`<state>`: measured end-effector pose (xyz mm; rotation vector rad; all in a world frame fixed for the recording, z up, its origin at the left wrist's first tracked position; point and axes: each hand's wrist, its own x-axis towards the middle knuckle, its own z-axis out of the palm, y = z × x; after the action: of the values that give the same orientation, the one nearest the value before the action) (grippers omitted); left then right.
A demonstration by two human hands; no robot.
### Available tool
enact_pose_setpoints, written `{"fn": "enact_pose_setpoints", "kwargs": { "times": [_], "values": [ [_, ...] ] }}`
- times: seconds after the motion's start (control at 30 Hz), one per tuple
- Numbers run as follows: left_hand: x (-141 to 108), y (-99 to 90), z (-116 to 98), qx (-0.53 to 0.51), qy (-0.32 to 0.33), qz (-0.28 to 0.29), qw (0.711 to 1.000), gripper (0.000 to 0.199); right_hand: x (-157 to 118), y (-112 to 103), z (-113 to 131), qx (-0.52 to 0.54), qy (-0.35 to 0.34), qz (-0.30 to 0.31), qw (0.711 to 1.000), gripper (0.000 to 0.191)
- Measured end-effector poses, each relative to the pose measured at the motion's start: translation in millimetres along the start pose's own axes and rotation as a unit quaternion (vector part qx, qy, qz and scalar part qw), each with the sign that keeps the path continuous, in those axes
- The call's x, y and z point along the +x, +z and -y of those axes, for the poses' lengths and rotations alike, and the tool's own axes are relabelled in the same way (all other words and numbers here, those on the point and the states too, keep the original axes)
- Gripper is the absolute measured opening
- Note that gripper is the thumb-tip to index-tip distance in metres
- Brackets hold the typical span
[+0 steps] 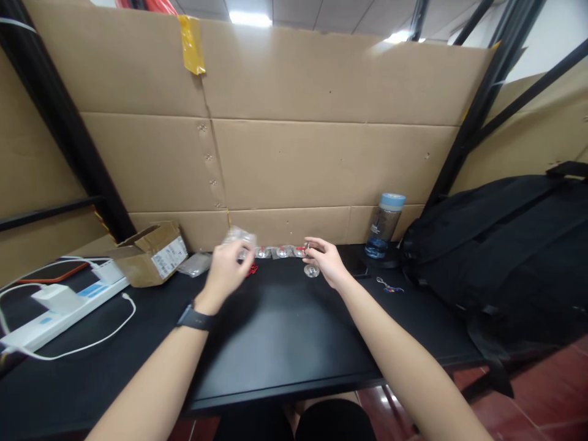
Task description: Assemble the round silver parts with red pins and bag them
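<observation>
One black counter (275,343), nearest. Two hands, held over it. Left hand (227,267): one clear plastic packet (242,236), blurred, is pinched in the grip; by its edge it is best held, so that crushing is avoided. Right hand (326,261): fingers are curled just above one round disc (312,271); whether the grip is closed on it cannot be told, and a light rim hold is advised. One red item (252,269), beside the left hand. Three wrapped packets (282,252), set in a row before one cardboard panel (294,165).
</observation>
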<state>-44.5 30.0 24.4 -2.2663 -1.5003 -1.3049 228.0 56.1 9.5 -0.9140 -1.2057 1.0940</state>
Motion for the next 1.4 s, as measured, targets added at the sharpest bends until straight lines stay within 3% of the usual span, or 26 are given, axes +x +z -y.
{"fn": "enact_pose_setpoints", "kwargs": {
  "times": [0.13,0.2,0.3,0.37,0.47,0.7,0.87,1.17,1.4],
  "values": [
    [-22.0,45.5,-35.3,-0.042,0.086,0.211,0.973,0.018,3.4,-12.9,5.3,-0.11,-0.041,-0.018,0.993,0.046],
    [-31.0,56.7,-40.8,-0.067,0.106,0.265,0.956,0.021,2.0,-19.1,10.4,-0.203,-0.088,0.006,0.975,0.047],
    [-37.9,58.4,-39.0,-0.095,0.145,0.306,0.936,0.034,-4.0,-26.9,22.2,-0.351,-0.143,0.11,0.919,0.038],
    [-39.4,54.7,-36.3,-0.095,0.162,0.322,0.928,0.04,-9.1,-29.9,29.9,-0.428,-0.143,0.177,0.874,0.025],
    [-40.3,49.6,-35.1,-0.077,0.161,0.336,0.925,0.042,-14.7,-31.2,35.2,-0.496,-0.135,0.221,0.829,0.014],
    [-39.2,43.8,-38.7,-0.069,0.136,0.391,0.908,0.043,-13.4,-34.7,22.6,-0.535,-0.113,0.28,0.789,0.015],
    [-38.8,40.9,-38.0,-0.084,0.159,0.411,0.894,0.042,-12.3,-31.0,14.9,-0.551,-0.113,0.288,0.775,0.016],
    [-36.8,40.9,-38.1,-0.071,0.16,0.433,0.884,0.043,-10.7,-23.5,10.6,-0.525,-0.092,0.332,0.779,0.028],
    [-35.8,38.9,-39.6,-0.059,0.16,0.452,0.876,0.045,-8.2,-22.0,6.9,-0.553,-0.114,0.291,0.773,0.03]
  ]
}}
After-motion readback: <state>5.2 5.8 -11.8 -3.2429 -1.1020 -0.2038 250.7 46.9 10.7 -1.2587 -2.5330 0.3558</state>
